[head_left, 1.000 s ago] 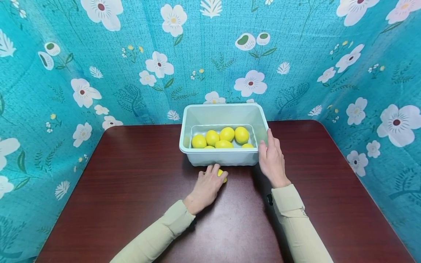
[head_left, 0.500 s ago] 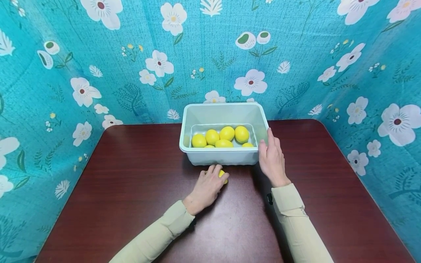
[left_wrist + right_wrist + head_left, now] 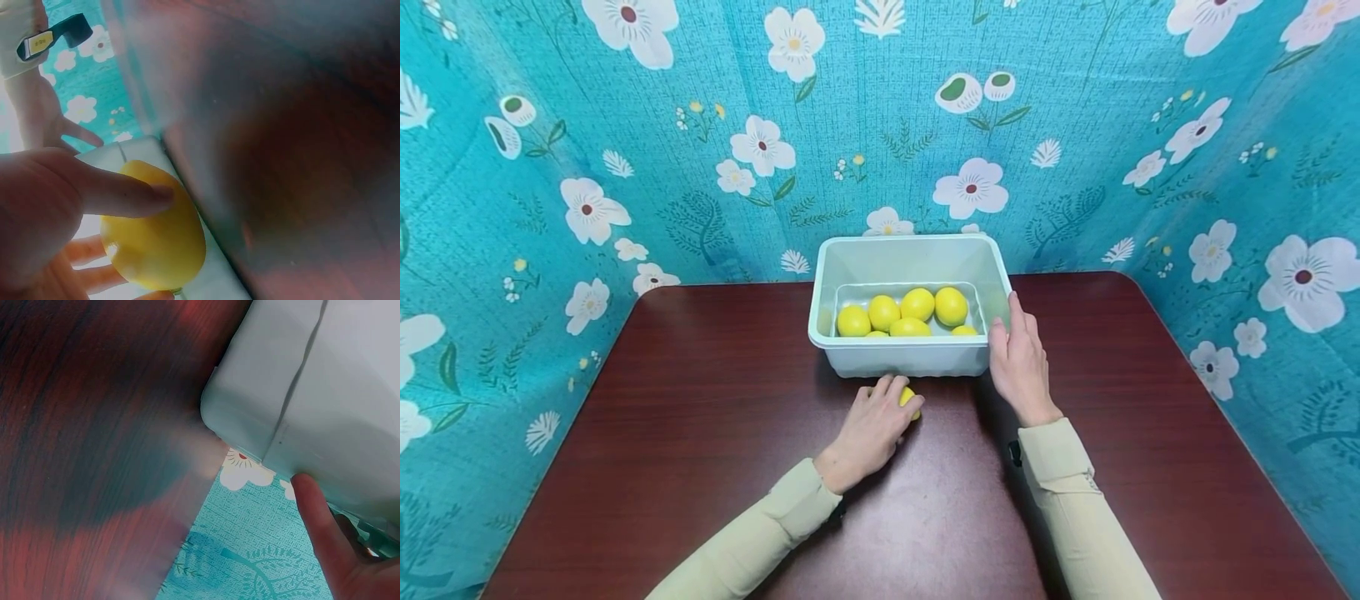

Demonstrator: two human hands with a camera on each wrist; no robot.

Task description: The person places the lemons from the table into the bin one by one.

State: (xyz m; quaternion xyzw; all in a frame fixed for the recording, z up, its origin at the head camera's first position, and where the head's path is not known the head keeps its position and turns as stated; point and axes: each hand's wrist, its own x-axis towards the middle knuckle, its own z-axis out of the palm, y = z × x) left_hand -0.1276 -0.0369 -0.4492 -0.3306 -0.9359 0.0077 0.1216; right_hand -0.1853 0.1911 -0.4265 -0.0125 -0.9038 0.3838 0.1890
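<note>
My left hand (image 3: 868, 425) grips a yellow lemon (image 3: 912, 403) in front of the bin, low over the table. In the left wrist view the thumb lies across the lemon (image 3: 156, 244) and the fingers reach behind it; a small green stem end shows. The pale green plastic bin (image 3: 917, 360) stands at the table's far side. Several lemons (image 3: 910, 327) lie inside it, some partly hidden by the front wall. My right hand (image 3: 1024, 367) rests at the bin's right front corner with straight fingers. In the right wrist view a straight finger (image 3: 315, 515) touches the wall.
The dark reddish wooden table (image 3: 700, 433) extends to both sides of the bin. A turquoise flowered cloth (image 3: 865, 125) hangs behind the table and along its left and right sides.
My left hand and the lemon have shifted very slightly to the right. The right hand, the bin and the lemons in it stay in place.
</note>
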